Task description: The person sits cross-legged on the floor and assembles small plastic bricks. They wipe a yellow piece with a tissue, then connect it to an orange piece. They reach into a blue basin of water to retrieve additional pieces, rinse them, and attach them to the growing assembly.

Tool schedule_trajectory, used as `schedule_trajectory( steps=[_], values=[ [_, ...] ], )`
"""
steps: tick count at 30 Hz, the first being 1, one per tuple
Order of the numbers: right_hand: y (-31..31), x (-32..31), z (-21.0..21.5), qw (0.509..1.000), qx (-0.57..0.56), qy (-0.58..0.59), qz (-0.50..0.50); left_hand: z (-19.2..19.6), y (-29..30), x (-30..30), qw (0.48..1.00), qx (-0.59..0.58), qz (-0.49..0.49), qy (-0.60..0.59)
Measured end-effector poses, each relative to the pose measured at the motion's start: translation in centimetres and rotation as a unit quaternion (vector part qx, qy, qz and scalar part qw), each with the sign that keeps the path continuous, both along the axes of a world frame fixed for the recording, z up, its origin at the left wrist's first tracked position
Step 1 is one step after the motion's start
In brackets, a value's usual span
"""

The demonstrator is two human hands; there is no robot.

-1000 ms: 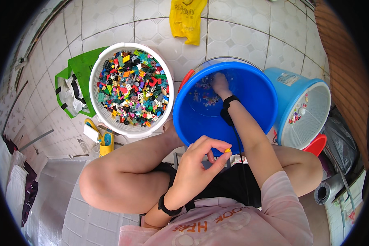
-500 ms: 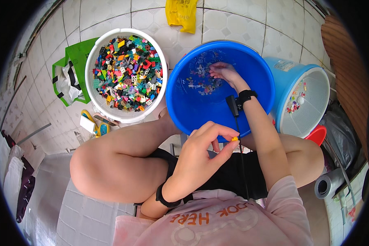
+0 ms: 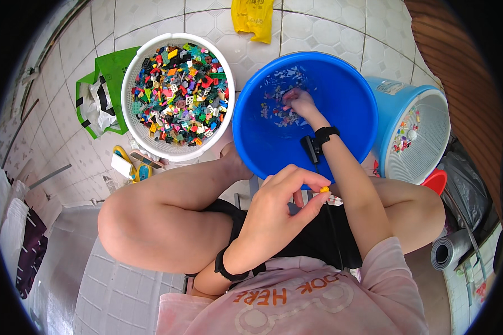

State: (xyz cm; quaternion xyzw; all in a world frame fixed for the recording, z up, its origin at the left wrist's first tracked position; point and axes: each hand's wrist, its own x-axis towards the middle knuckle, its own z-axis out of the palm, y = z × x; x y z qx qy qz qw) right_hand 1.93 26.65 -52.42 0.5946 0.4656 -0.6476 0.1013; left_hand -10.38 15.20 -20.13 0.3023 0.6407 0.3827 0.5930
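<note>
The tiled floor (image 3: pixel 151 22) carries three tubs in a row ahead of the seated person. Centre: a large blue basin (image 3: pixel 352 100), with a thin scatter of small pieces on its bottom. Left of it, rims nearly touching: a white basket (image 3: pixel 137 137) filled with mixed coloured building bricks (image 3: pixel 179 92). Right of the basin: a light blue bucket (image 3: pixel 388 89) with a white sieve insert (image 3: pixel 430 139) holding a few small pieces; a red container (image 3: pixel 437 181) shows just below it.

A green bag (image 3: pixel 114 67) lies left of the white basket, partly behind its rim. A yellow bag (image 3: pixel 254 17) lies on the floor beyond the basin. A grey roll (image 3: pixel 450 251) lies at lower right.

The person's bare knees stand between the viewer and the tubs; the left knee covers the near rim of the basin.

Right hand (image 3: pixel 299 103): reaches down into the blue basin, fingers curled on the scattered pieces at its bottom; whether anything is gripped cannot be told. A black wrist strap (image 3: pixel 325 134) sits on that forearm.

Left hand (image 3: pixel 282 204): raised over the lap, near the basin's near rim, thumb and forefinger pinching a small yellow piece (image 3: pixel 324 190). A black band (image 3: pixel 223 268) circles that wrist.
</note>
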Motion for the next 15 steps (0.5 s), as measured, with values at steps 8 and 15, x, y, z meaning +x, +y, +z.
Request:
schedule_trajectory(
  steps=[8,15],
  values=[
    [2.2,-2.3,13.4,0.971,-0.066,0.215,-0.078,0.7,0.2,-1.4,0.997,0.006,0.069,0.019],
    [2.7,-1.5,24.9,0.955,-0.018,0.292,-0.038,2.2,-0.2,-1.5,0.992,0.029,0.111,0.045]
  ],
)
